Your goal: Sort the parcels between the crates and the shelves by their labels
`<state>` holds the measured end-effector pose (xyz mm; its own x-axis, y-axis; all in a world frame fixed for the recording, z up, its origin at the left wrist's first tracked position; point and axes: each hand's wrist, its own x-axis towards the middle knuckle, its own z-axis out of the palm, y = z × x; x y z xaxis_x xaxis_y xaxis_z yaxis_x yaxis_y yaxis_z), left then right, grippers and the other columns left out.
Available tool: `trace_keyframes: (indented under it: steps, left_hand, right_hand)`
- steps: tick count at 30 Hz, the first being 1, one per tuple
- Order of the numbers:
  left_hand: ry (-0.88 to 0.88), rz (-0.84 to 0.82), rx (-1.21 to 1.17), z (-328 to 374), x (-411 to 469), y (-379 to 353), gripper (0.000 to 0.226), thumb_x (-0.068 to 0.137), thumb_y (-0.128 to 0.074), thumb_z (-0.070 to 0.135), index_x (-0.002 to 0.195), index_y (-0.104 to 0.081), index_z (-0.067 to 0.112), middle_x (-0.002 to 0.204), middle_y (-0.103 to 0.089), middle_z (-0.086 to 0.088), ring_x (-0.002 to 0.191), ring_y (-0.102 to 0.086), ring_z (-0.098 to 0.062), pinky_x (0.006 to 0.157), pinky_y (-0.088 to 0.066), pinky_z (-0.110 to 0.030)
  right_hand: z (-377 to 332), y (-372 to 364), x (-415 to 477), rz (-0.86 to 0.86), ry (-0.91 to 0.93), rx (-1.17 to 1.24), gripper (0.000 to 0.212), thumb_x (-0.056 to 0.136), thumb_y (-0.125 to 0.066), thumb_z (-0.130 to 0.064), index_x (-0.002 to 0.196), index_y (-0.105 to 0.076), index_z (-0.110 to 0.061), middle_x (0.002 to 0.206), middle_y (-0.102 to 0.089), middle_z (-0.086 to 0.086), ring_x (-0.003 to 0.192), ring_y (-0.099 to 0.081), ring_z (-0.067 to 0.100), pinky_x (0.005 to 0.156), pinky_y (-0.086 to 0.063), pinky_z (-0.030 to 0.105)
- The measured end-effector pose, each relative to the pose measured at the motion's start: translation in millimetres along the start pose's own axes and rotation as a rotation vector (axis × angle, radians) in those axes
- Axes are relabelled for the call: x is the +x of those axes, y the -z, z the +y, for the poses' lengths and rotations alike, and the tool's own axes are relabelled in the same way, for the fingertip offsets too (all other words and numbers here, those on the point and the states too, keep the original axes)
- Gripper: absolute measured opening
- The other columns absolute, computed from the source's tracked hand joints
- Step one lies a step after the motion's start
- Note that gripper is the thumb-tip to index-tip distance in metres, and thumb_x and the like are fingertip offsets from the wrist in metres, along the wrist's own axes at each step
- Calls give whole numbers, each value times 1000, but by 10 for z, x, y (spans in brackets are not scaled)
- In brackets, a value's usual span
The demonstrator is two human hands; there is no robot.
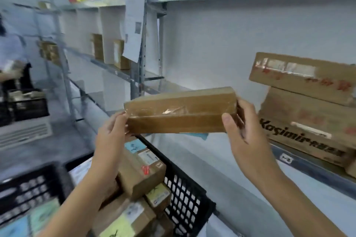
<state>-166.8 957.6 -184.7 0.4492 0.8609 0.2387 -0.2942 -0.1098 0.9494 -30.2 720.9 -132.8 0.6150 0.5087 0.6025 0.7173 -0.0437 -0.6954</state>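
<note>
Two hands on one parcel, nothing else held.

Head view: the long flat brown parcel (181, 111) is in mid-air, roughly level, above the black crate (185, 194) and in front of the shelf (308, 161), touching neither. The left hand (111, 131) pinches the left end, fingers (120, 119) curled round the edge. The right hand (242, 132) grips the right end, thumb on the near face and the rest wrapped behind. The taped face points at the camera. A blue label (198, 136) pokes out below the bottom edge, so the label side looks to be underneath and unreadable from here.

Likely step: label check, then pick crate or shelf.

Risks:
- The grip is at the end edges only and the tape looks glossy. Flipping the parcel to read the label could let one end slip, dropping it onto the parcels in the crate (138, 171).
- The label is half hidden. A partial read means the wrong destination.
- The shelf slot to the right holds stacked cartons (300, 102), the top one sitting tilted. Pushing the parcel in beside them could nudge the stack.
- The crate is piled high. Anything set on top may slide off.
- A second person (11, 50) is working far left, well apart. No conflict from here.

Frame is motion-blurred, so fine label text can't be confirmed.
</note>
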Motion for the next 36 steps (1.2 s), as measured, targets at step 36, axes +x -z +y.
trace_keyframes:
  steps: [36]
  left_hand:
    - [111,663,379,-514,-1941,3431,32,93,-49,-2,100,-70,22,101,-76,6,95,-71,-11,81,-55,-28]
  right_hand:
    - [-241,-3280,-1143,-732,-361,317,23,93,-61,-43,108,-57,-25,107,-67,-7,97,-65,2,82,-52,21]
